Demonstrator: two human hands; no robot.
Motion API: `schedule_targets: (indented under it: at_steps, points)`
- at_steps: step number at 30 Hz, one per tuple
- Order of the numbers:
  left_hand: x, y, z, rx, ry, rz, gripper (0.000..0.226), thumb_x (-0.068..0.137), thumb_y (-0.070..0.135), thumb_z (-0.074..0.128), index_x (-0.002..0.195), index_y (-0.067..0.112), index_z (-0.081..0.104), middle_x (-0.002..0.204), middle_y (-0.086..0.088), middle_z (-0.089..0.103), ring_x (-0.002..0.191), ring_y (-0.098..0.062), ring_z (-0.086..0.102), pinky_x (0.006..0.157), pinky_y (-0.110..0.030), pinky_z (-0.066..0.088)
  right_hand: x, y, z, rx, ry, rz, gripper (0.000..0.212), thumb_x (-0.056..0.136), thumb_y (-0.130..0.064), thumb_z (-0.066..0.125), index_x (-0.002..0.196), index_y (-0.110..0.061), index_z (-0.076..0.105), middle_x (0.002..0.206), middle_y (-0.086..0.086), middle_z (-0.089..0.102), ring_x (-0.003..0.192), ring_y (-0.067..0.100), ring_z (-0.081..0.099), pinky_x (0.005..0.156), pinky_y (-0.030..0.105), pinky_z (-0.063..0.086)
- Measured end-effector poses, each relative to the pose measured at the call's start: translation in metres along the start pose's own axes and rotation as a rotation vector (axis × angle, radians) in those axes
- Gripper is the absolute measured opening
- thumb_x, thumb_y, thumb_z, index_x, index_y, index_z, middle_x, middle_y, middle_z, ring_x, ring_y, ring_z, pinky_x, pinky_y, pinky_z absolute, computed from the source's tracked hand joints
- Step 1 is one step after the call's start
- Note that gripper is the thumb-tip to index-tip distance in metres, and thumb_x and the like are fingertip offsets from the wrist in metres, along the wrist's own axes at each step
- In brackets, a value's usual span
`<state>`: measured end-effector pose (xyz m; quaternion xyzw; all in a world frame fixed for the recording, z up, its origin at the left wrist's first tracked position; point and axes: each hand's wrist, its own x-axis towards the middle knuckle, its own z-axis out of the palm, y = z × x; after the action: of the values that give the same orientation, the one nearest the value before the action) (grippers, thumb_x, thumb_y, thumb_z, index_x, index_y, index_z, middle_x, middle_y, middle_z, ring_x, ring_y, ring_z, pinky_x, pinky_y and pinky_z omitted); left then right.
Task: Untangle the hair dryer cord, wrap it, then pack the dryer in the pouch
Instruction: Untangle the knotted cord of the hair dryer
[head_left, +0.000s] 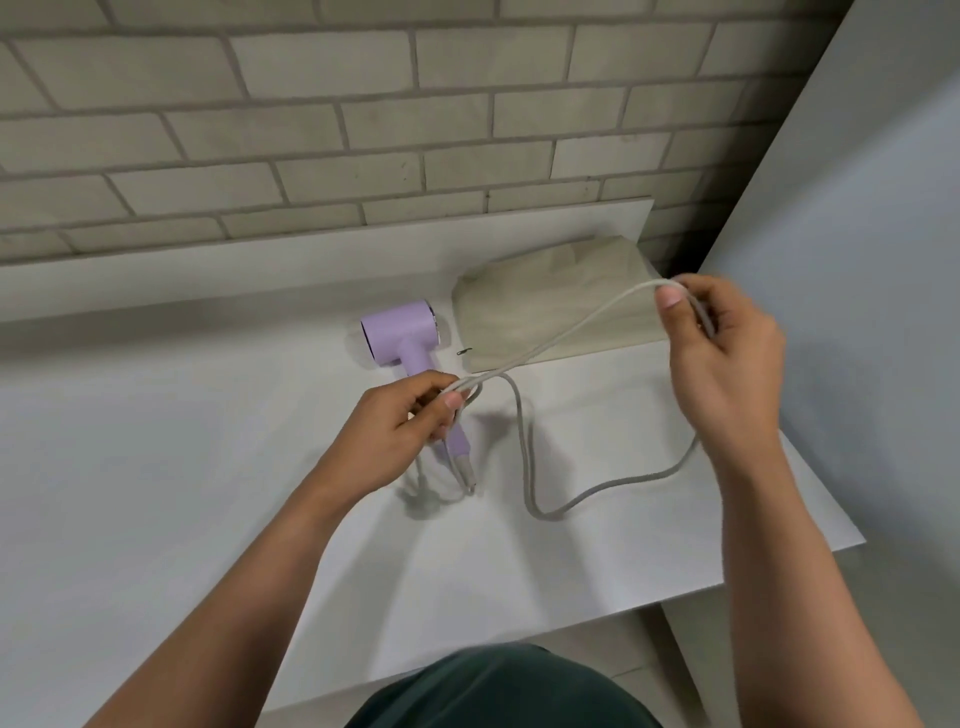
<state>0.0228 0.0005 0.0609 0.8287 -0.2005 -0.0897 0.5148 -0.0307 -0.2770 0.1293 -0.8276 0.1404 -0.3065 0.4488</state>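
Observation:
A lilac hair dryer (400, 335) lies on the white table (156, 467), its handle pointing toward me. My left hand (402, 421) grips a bunch of the grey cord (524, 467) just above the handle's lower end. From there two strands run up and to the right to my right hand (722, 358), which pinches the cord's fold in the air above the pouch's right end. A slack loop of cord lies on the table between my hands. The beige pouch (550, 306) lies flat behind the dryer, to its right.
A brick wall (311, 130) with a white ledge runs along the table's far side. A grey panel (857, 260) stands to the right. The table's right edge (810, 499) lies just below my right forearm.

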Motion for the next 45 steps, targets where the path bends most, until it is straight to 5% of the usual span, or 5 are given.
schedule_targets:
  at_steps: [9,17,28,37,45]
  points:
    - [0.006,-0.004,0.000,-0.016,-0.033,-0.023,0.015,0.104,0.027,0.059,0.105,0.027,0.074,0.080,0.008,0.072,0.069,-0.010,0.058,0.077,-0.044,0.055,-0.016,0.025,0.014,-0.555,-0.312,-0.053,0.050,0.094,-0.012,0.062,0.143,-0.018,0.057,0.144,0.006,0.056,0.130,0.034,0.051,0.105,0.043,0.043]
    - [0.004,0.005,-0.003,-0.073,-0.134,-0.041,0.018,0.105,0.025,0.058,0.112,0.022,0.075,0.086,-0.001,0.076,0.065,-0.005,0.061,0.074,-0.032,0.056,-0.055,0.004,0.082,-0.307,-0.584,-0.298,0.016,0.095,-0.033,0.067,0.109,-0.025,0.063,0.104,-0.011,0.065,0.086,0.020,0.066,0.080,0.045,0.055]
    - [0.003,-0.015,-0.016,-0.079,-0.192,-0.047,0.019,0.097,0.027,0.071,0.114,0.035,0.076,0.100,0.001,0.078,0.095,-0.028,0.072,0.085,-0.040,0.057,-0.038,-0.014,0.064,-0.098,-0.080,-0.268,0.008,0.094,-0.027,0.076,0.097,-0.019,0.075,0.091,-0.010,0.070,0.077,-0.003,0.058,0.072,0.009,0.040]
    - [0.011,-0.018,-0.020,0.016,-0.211,0.039,0.016,0.102,0.021,0.064,0.110,0.024,0.078,0.077,0.007,0.075,0.075,-0.002,0.069,0.068,-0.008,0.044,-0.058,-0.010,0.075,-0.571,-0.324,-0.412,0.041,0.095,-0.038,0.067,0.135,-0.029,0.061,0.122,-0.006,0.064,0.103,0.024,0.064,0.084,0.043,0.051]
    - [0.007,-0.030,-0.029,0.050,-0.212,0.035,0.023,0.103,0.039,0.058,0.118,0.041,0.075,0.110,0.013,0.077,0.106,-0.009,0.070,0.099,-0.032,0.050,-0.061,-0.007,0.074,-0.389,-0.454,-0.355,0.013,0.097,-0.038,0.068,0.104,-0.033,0.078,0.089,-0.012,0.071,0.078,0.016,0.065,0.066,0.039,0.055]
